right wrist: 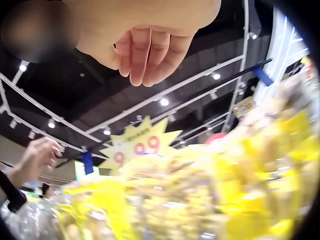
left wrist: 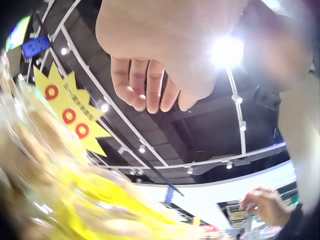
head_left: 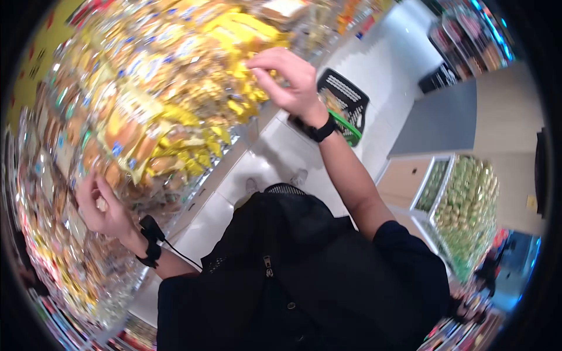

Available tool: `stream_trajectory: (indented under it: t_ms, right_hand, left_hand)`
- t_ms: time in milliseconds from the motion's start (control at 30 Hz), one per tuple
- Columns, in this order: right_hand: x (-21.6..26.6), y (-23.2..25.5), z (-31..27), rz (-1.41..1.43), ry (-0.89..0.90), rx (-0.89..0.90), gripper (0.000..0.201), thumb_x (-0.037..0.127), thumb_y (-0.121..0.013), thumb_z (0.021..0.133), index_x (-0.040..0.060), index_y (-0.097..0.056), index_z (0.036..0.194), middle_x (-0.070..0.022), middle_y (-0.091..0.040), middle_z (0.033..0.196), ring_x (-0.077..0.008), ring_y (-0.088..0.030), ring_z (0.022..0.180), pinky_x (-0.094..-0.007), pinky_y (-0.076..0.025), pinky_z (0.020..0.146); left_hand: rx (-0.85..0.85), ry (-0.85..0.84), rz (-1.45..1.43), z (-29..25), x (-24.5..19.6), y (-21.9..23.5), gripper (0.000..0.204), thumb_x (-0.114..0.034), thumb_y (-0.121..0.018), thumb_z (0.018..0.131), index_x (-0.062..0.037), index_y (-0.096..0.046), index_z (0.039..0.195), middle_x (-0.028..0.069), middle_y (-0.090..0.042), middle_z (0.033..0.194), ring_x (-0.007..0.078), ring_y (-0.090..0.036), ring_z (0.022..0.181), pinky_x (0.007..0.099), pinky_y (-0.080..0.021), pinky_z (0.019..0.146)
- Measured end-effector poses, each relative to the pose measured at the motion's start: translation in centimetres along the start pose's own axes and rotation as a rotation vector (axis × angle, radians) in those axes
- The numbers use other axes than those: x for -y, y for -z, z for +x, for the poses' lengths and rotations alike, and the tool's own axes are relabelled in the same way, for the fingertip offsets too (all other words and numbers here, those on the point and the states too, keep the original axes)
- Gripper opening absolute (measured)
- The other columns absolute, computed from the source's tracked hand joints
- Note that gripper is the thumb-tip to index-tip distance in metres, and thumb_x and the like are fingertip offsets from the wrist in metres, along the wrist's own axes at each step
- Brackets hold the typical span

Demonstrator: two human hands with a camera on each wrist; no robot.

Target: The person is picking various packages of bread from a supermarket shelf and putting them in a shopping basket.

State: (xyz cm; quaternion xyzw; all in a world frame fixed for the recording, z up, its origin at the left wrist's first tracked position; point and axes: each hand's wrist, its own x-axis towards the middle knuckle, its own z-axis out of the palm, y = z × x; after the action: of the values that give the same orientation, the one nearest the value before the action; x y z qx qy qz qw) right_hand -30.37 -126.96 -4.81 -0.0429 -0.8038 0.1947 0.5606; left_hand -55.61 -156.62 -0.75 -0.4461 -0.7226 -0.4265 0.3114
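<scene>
My left hand [head_left: 104,206] hangs over the near part of a display heaped with bagged bread, its fingers loosely bent and nothing in them. Yellow-and-clear packets of bread [head_left: 137,126] lie just beyond it. Farther along, my right hand [head_left: 291,81] hovers by the display's aisle-side edge, close to more yellow packets [head_left: 240,32]. In the right wrist view its fingers [right wrist: 150,55] curve softly and hold nothing. The left wrist view likewise has bare, half-bent fingers [left wrist: 154,85] above the bags. Motion blurs the packets' print.
On the floor beyond my right wrist stands a black basket [head_left: 351,93] with a green handle [head_left: 348,126]. A stand of green-wrapped goods [head_left: 465,210] is across the aisle to the right. A yellow starburst price sign [left wrist: 70,110] rises over the bread.
</scene>
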Motion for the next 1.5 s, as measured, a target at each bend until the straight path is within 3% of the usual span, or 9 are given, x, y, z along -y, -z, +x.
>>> stream_trajectory:
  t_ms: [133,233,333,433,667,933,1067,1200,1500]
  right_hand:
    - [-8.0,12.6,-13.3,0.129,-0.927,-0.417,0.019,0.014,-0.065,0.094,0.0001,-0.073,0.105,-0.0064,-0.073,0.095,-0.0132,-0.067,0.087,-0.0261,-0.052,0.077]
    - [-14.7,21.5,-28.7,-0.419,-1.167,-0.063,0.046,0.041,-0.068,0.091,-0.0004,-0.070,0.110,-0.0140,-0.073,0.099,-0.0256,-0.070,0.093,-0.0346,-0.053,0.083]
    - [-15.0,25.3,-39.2,-0.464,-1.457,0.318,0.070,0.064,-0.058,0.089,-0.0013,-0.069,0.112,-0.0236,-0.071,0.104,-0.0374,-0.068,0.099,-0.0425,-0.051,0.089]
    - [-16.0,25.2,-46.0,-0.381,-1.583,0.035,0.074,0.067,-0.043,0.093,-0.0002,-0.068,0.112,-0.0285,-0.069,0.105,-0.0437,-0.065,0.100,-0.0506,-0.049,0.089]
    - [-17.7,24.6,-39.1,-0.540,-1.533,0.220,0.066,0.058,-0.043,0.096,0.0007,-0.074,0.088,-0.0277,-0.068,0.086,-0.0451,-0.066,0.086,-0.0508,-0.052,0.080]
    - [-20.4,27.2,-36.2,-0.498,-1.618,0.195,0.056,0.057,-0.048,0.094,0.0078,-0.076,0.098,-0.0221,-0.071,0.091,-0.0397,-0.069,0.087,-0.0474,-0.055,0.079]
    - [-24.0,28.6,-35.6,-0.458,-1.675,0.251,0.055,0.057,-0.048,0.095,0.0097,-0.075,0.100,-0.0208,-0.072,0.091,-0.0395,-0.069,0.089,-0.0482,-0.054,0.080]
    - [-26.3,29.2,-35.0,-0.435,-1.724,0.327,0.054,0.056,-0.048,0.096,0.0096,-0.075,0.099,-0.0193,-0.072,0.089,-0.0387,-0.068,0.089,-0.0484,-0.053,0.081]
    - [-32.1,30.3,-34.2,-0.375,-1.775,0.486,0.054,0.056,-0.043,0.097,0.0141,-0.077,0.096,-0.0168,-0.072,0.087,-0.0382,-0.068,0.087,-0.0483,-0.053,0.079]
  left_hand:
    - [0.424,-0.279,-0.681,-1.7,-12.6,-7.3,0.019,-0.001,-0.074,0.079,0.0032,-0.071,0.097,0.0131,-0.071,0.088,0.0235,-0.067,0.075,0.0361,-0.054,0.068]
    - [0.812,-0.295,-0.827,-4.5,-21.4,-15.4,0.018,-0.005,-0.077,0.078,0.0007,-0.071,0.094,0.0141,-0.069,0.085,0.0258,-0.068,0.074,0.0329,-0.053,0.067]
    - [1.147,-0.181,-0.808,-10.6,-26.6,-24.8,0.017,-0.019,-0.071,0.090,-0.0056,-0.072,0.100,0.0090,-0.071,0.090,0.0206,-0.067,0.070,0.0302,-0.054,0.064]
    - [1.365,-0.173,-0.888,-16.7,-29.6,-32.4,0.025,-0.025,-0.068,0.094,-0.0047,-0.069,0.108,0.0108,-0.072,0.094,0.0194,-0.069,0.079,0.0316,-0.053,0.067]
    - [1.441,-0.519,-0.657,-23.5,-33.9,-43.0,0.049,-0.032,-0.071,0.088,-0.0055,-0.058,0.127,0.0165,-0.063,0.116,0.0321,-0.061,0.107,0.0400,-0.049,0.091]
    - [1.512,-0.771,-0.274,-26.4,-38.1,-50.4,0.067,-0.038,-0.077,0.077,-0.0086,-0.053,0.132,0.0148,-0.058,0.129,0.0340,-0.048,0.129,0.0535,-0.036,0.107]
    - [1.688,-0.833,-0.262,-25.5,-40.7,-56.3,0.061,-0.044,-0.077,0.078,-0.0059,-0.060,0.123,0.0142,-0.067,0.116,0.0331,-0.061,0.115,0.0458,-0.046,0.099]
    - [1.681,-0.916,-0.233,-25.9,-40.4,-61.5,0.037,-0.043,-0.073,0.076,-0.0082,-0.077,0.086,0.0166,-0.073,0.083,0.0311,-0.073,0.080,0.0440,-0.058,0.072]
    - [1.798,-0.850,-0.377,-24.2,-41.0,-68.2,0.028,-0.034,-0.063,0.083,-0.0084,-0.075,0.082,0.0183,-0.072,0.083,0.0343,-0.072,0.079,0.0444,-0.057,0.073]
